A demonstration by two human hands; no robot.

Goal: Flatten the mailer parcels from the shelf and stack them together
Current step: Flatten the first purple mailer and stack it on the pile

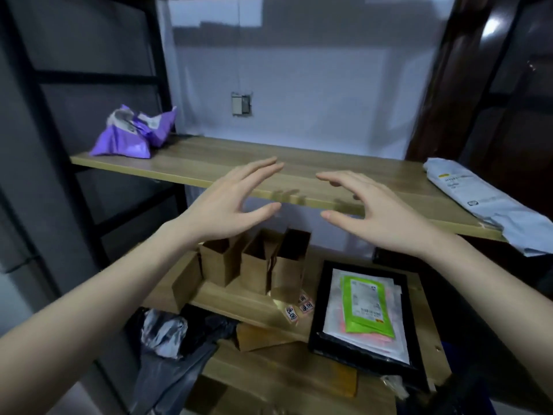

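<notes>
Both hands, left hand point(227, 205) and right hand point(374, 208), hover spread and empty above the upper shelf point(209, 163) front edge, with the crumpled purple mailer point(131, 136) at that shelf's far-left end (nearer the left hand) and the grey mailer point(478, 199) at its right end.

Wooden shelf point(299, 163) — purple mailer point(131, 136), grey mailer point(478, 199)

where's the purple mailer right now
In the head view the purple mailer lies crumpled at the far left end of the upper shelf, left of both hands, which hold nothing.

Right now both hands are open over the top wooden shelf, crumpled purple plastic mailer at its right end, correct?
Not quite. The head view shows the crumpled purple plastic mailer at the left end of the top wooden shelf. The left hand and right hand are open above it.
</notes>
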